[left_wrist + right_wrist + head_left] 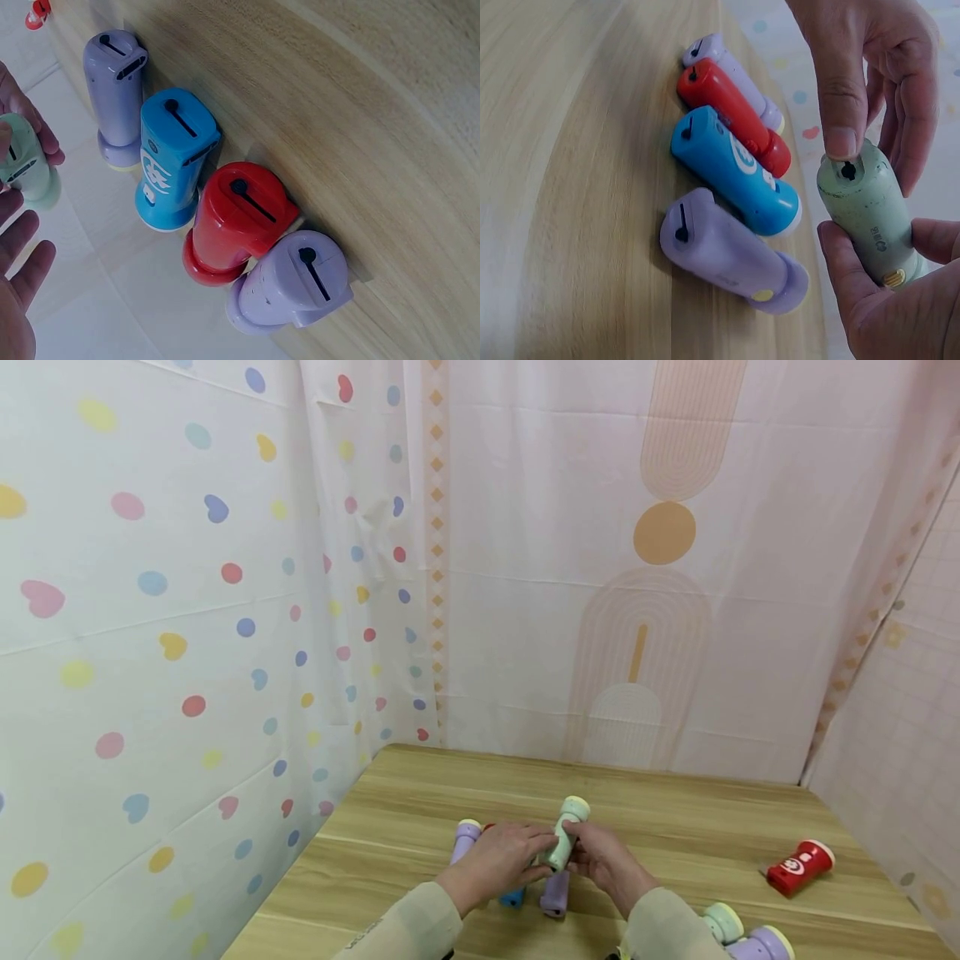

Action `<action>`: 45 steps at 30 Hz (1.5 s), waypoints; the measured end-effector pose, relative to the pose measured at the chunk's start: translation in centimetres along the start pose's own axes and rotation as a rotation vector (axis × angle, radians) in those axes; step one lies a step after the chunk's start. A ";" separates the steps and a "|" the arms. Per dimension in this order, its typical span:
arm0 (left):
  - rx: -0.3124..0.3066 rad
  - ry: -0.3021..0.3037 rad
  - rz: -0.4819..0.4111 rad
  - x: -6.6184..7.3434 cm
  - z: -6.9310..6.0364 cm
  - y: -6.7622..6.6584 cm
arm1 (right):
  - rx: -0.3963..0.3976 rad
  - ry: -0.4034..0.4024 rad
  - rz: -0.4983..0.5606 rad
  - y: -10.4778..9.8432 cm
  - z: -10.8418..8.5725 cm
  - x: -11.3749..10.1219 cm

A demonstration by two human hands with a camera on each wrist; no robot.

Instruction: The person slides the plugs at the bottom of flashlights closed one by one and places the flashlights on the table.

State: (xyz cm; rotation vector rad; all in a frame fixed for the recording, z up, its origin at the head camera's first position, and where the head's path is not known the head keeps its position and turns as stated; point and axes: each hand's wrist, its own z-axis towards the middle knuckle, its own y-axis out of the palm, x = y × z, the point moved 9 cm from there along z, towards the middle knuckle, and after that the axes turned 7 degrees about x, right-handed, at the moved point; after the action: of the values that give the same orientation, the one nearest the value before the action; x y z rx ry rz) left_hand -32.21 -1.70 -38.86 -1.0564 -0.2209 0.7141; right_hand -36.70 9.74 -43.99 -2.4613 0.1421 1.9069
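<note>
— Hands 1st, pls: how are they seen?

— Pale-green plastic cylindrical torch w/ flared head (pixel 874 214) is gripped by R hand (pixel 606 864), thumb & fingers set round the body. Its slotted end is touched by the thumb of L hand (pixel 498 860); other L fingers are held out loosely, not wrapped round.

— Where's it held, exactly?

— Above wood-grain bench (pixel 675 818), tilted, btwn both hands, flared head pointed away from the person. Black slot's seen at the near end in R-wrist view.

— What's laid beneath?

— 4 torches, side by side, slotted ends turned to the person. L to R: light-lilac plastic torch (pixel 739 79), glossy red plastic torch (pixel 735 112), bright-blue plastic torch w/ white print (pixel 720 165), dusky-purple plastic torch w/ yellow button (pixel 724 251). Green one's held nearest the purple.

— And off to R?

— Red plastic torch w/ white print (pixel 801 868) is laid well apart. Closer in, 2nd pale-green torch (pixel 722 922) & 2nd purple torch (pixel 759 945) are partly hidden/cut off by R sleeve (pixel 671 927) & frame edge.

— Backdrop?

— Enclosed by white curtain w/ coloured dots & hearts (pixel 187 568) on L, white curtain w/ beige arches (pixel 517 610) behind.
</note>
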 end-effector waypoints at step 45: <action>-0.166 -0.315 0.067 -5.4 -3.6 2.3 | 0.119 -0.031 -0.280 -4.7 1.9 -0.4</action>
State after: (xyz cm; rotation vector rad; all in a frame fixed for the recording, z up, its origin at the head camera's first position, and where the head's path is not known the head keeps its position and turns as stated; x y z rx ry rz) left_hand -35.52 -7.06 -41.68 -1.1090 -0.5245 0.9350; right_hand -38.28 14.57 -44.22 -2.2372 -0.0837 1.7638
